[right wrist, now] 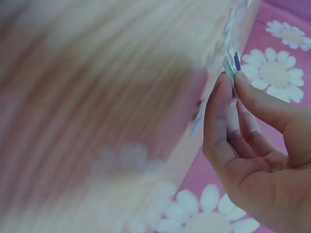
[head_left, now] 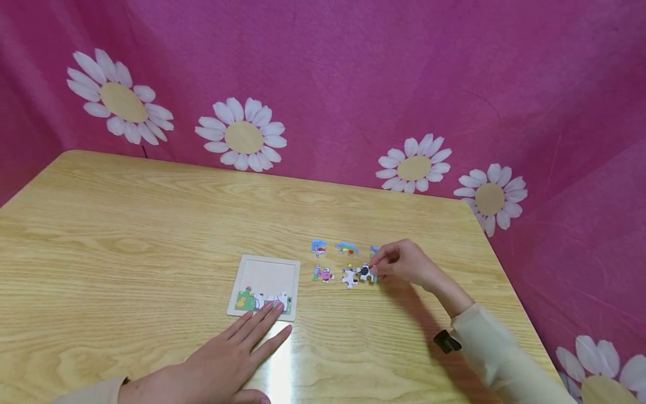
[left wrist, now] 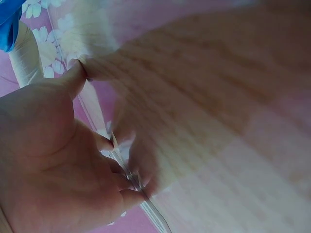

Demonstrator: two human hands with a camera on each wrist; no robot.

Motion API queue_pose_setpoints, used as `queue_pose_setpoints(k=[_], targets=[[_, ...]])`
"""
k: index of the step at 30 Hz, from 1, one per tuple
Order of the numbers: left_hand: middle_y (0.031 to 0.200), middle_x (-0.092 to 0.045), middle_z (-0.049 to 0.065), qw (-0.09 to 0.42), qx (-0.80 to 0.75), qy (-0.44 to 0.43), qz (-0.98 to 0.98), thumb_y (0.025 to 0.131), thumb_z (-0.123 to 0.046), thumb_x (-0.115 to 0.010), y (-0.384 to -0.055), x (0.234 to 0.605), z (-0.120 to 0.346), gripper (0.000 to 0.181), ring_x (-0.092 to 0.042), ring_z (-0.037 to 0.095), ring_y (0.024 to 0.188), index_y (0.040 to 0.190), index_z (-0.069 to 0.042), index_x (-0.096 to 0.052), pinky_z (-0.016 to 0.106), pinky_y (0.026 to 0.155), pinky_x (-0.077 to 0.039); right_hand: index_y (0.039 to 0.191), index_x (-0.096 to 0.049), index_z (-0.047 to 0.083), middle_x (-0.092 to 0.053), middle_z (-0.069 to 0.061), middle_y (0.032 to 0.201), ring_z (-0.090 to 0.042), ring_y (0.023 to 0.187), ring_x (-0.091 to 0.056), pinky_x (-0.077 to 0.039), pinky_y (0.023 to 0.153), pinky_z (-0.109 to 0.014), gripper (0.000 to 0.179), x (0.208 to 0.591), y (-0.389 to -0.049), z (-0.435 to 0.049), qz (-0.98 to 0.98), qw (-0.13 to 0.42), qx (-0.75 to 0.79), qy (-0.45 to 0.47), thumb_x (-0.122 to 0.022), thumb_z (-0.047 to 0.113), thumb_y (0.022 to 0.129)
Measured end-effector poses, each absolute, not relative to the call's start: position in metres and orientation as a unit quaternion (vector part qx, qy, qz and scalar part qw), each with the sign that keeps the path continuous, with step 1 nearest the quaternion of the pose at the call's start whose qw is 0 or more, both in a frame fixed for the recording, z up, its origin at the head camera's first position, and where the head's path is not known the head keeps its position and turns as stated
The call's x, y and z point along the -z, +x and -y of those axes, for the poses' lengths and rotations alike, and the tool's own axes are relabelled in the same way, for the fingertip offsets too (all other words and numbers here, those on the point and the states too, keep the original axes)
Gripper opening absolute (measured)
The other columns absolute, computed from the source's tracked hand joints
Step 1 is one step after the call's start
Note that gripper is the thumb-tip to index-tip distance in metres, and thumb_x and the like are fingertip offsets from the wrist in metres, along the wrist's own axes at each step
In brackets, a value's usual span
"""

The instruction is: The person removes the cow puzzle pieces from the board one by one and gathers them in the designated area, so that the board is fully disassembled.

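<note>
My right hand [head_left: 407,262] pinches a jigsaw piece [head_left: 365,272] with a black-and-white pattern between thumb and index finger. In the right wrist view that puzzle piece [right wrist: 230,67] is tilted up between the fingertips. Flat, with straight fingers, my left hand [head_left: 222,359] rests its fingertips on the lower edge of a square wooden puzzle tray [head_left: 270,260]. Along the tray's bottom lie joined pieces [head_left: 245,300], green at the left and white farther right, partly hidden by the fingers. In the left wrist view the left palm [left wrist: 63,160] shows, its fingers at the tray.
Several loose pieces lie right of the tray: a blue one [head_left: 318,247], one with a red spot [head_left: 347,248], a pink one [head_left: 324,274] and a white one [head_left: 349,277]. Another blue piece [head_left: 374,251] is partly behind the right hand. A pink flowered cloth [head_left: 323,101] hangs behind the wooden table [head_left: 126,235].
</note>
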State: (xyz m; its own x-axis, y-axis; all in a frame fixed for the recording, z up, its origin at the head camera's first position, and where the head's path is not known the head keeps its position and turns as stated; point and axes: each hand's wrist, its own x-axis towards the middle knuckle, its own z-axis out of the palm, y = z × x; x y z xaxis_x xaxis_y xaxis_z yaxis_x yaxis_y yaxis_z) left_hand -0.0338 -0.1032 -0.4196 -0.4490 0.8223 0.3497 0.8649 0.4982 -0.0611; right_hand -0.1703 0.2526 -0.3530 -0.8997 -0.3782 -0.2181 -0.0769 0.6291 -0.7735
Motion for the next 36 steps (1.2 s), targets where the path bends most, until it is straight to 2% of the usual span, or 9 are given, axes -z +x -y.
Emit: queue_pose_setpoints(k=[8,15,17,20,28,36], targets=[[0.158,0.021,0.022,0.184,0.05,-0.496,0.847,0.093,-0.072,-0.029,-0.033,0.418,0.102,0.099,0.013,0.031,0.148,0.156,-0.005,0.007,0.034,0.117,0.01,0.09,-0.071,-0.006,-0.071,-0.009,0.08,-0.015,0.067,-0.063,-0.057,0.063,-0.029,0.005,0.361,-0.164,-0.274,-0.891,0.18,0.403,-0.101,-0.07,-0.002,0.087],[0.158,0.02,0.022,0.193,0.049,-0.496,0.845,0.094,-0.071,-0.029,-0.032,0.418,0.102,0.098,0.013,0.03,0.148,0.156,-0.005,0.007,0.034,0.117,0.01,0.083,-0.075,0.002,-0.07,-0.002,0.076,-0.01,0.063,-0.051,-0.043,0.054,-0.022,0.007,0.365,-0.163,-0.273,-0.925,0.109,0.329,-0.156,-0.08,0.005,0.08],[0.159,0.019,0.022,0.194,0.051,-0.496,0.845,0.094,-0.071,-0.03,-0.032,0.418,0.102,0.098,0.012,0.03,0.148,0.156,-0.005,0.006,0.034,0.117,0.009,0.082,-0.075,0.002,-0.069,-0.001,0.074,-0.01,0.062,-0.051,-0.043,0.054,-0.022,0.007,0.366,-0.163,-0.273,-0.927,0.106,0.324,-0.155,-0.081,0.005,0.079],[0.159,0.017,0.022,0.186,0.055,-0.497,0.845,0.094,-0.071,-0.029,-0.033,0.42,0.103,0.096,0.011,0.03,0.148,0.156,-0.005,0.004,0.034,0.117,0.008,0.082,-0.074,0.003,-0.068,0.0,0.073,-0.011,0.061,-0.051,-0.043,0.054,-0.022,0.008,0.367,-0.163,-0.273,-0.927,0.109,0.324,-0.152,-0.081,0.005,0.079],[0.16,-0.001,0.027,0.205,0.038,-0.494,0.844,0.096,-0.068,-0.03,-0.033,0.421,0.103,0.092,-0.002,0.033,0.149,0.156,-0.001,-0.01,0.036,0.118,0.005,0.086,-0.074,0.003,-0.069,-0.002,0.077,-0.012,0.065,-0.055,-0.044,0.055,-0.022,0.005,0.36,-0.16,-0.272,-0.919,0.121,0.347,-0.142,-0.076,0.006,0.085],[0.16,0.005,0.026,0.203,0.041,-0.496,0.844,0.098,-0.066,-0.024,-0.031,0.42,0.102,0.089,0.003,0.032,0.149,0.156,-0.002,-0.003,0.036,0.118,0.006,0.088,-0.073,0.0,-0.07,-0.006,0.08,-0.012,0.063,-0.057,-0.047,0.054,-0.023,0.004,0.355,-0.151,-0.246,-0.887,0.151,0.395,-0.183,-0.072,0.004,0.088]])
